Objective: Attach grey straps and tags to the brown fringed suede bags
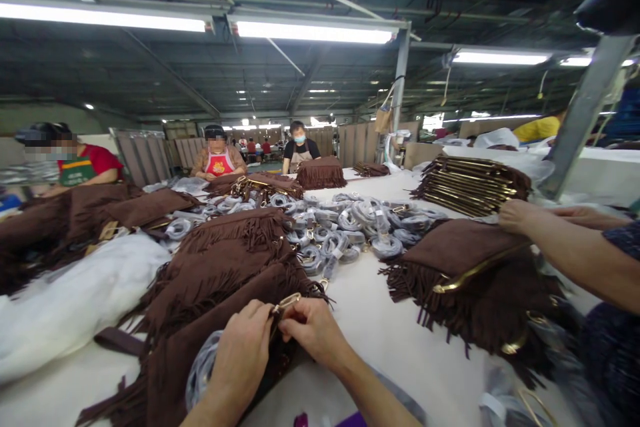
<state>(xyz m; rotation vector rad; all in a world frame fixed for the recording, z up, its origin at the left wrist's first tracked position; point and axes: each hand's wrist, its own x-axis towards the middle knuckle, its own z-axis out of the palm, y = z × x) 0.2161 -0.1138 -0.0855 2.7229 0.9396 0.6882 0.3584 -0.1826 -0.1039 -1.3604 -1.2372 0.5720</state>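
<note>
Both hands meet over a dark brown fringed bag (235,303) that lies near the table's front edge. My right hand (315,330) is closed in a pinch on a gold metal clasp (289,301), whose long loop sticks up above the fingertips. Against the same clasp's lower end, my left hand (243,347) has its fingers closed around a short dark strip. A coiled strap in clear plastic (201,370) sits by my left wrist, partly covered by it. Several more brown fringed bags (233,233) overlap beyond my hands.
Plastic-wrapped coiled straps (345,227) are heaped mid-table. To the right, a co-worker's hands (520,217) touch a fringed bag with gold trim (460,247), near a stack of gold-framed bags (465,183). White filling (85,293) lies left. Several people sit across the table.
</note>
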